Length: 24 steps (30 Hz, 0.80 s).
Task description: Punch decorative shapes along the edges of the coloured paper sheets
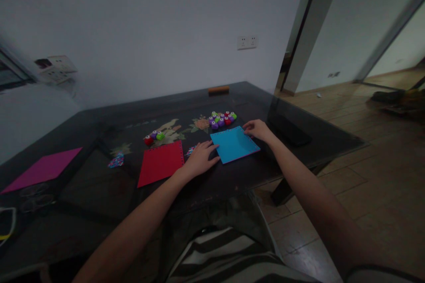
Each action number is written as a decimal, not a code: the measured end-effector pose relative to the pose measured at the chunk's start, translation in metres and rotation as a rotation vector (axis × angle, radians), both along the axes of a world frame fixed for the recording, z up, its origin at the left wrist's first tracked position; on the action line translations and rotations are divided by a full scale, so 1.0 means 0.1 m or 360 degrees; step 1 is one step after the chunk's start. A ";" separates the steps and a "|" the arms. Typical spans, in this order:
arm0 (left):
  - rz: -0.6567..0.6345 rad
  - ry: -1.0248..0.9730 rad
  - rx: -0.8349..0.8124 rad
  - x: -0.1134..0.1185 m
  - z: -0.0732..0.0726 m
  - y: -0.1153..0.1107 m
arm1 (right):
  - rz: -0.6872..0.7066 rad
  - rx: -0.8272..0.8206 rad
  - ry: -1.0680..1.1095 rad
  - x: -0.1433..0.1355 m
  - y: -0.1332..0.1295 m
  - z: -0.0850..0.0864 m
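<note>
A light blue sheet [234, 145] with a row of small holes along its edges lies on the table in front of me, a thin purple line showing beneath its front edge. At its left edge rests my left hand [199, 159], fingers stretched out and their tips touching the sheet. My right hand [258, 130] is closed at the upper right edge, thumb and fingertips pinching it. Beside my left hand lies a red sheet [161, 163], also with edge holes. A small multicoloured patterned piece [190, 151] shows partly behind my left hand.
Behind the blue sheet sits a cluster of red, green and purple eyeball-like pieces [222, 120]; a smaller group [154, 137] is behind the red sheet. A magenta sheet [46, 168], a patterned bundle [117, 160], an orange-brown bar [218, 90] and a dark flat object [288, 129] lie around.
</note>
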<state>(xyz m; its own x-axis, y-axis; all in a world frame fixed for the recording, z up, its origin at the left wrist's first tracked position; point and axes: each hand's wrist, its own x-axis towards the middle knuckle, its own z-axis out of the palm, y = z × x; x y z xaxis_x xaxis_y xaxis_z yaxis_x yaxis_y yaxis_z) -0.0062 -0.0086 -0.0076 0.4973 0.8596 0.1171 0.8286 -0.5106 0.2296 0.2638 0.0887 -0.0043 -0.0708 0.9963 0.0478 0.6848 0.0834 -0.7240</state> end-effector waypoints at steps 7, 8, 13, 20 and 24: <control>0.0005 0.0001 0.0004 0.01 0.00 0.00 | 0.0034 0.0023 -0.0076 0.00 0.02 -0.03; 0.0004 0.0001 0.0005 0.01 0.00 -0.01 | 0.0040 0.0036 -0.0103 0.01 0.02 -0.03; 0.0023 -0.0034 0.0046 -0.01 0.05 0.00 | 0.0028 0.0186 -0.0298 0.00 0.02 0.04; -0.0100 -0.0242 0.0186 0.08 0.12 -0.09 | 0.0248 0.0362 -0.0625 -0.36 0.26 0.19; -0.0259 -0.0223 0.0153 0.18 0.05 -0.17 | 0.0390 0.0282 -0.0712 -0.54 0.47 0.16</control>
<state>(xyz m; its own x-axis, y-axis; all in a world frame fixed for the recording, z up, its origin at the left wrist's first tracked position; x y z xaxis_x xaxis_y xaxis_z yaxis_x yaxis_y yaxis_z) 0.0120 -0.0253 -0.0030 0.6014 0.7510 0.2725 0.6970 -0.6600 0.2805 0.2101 0.1360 0.0120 -0.3521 0.9275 0.1253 0.8682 0.3737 -0.3265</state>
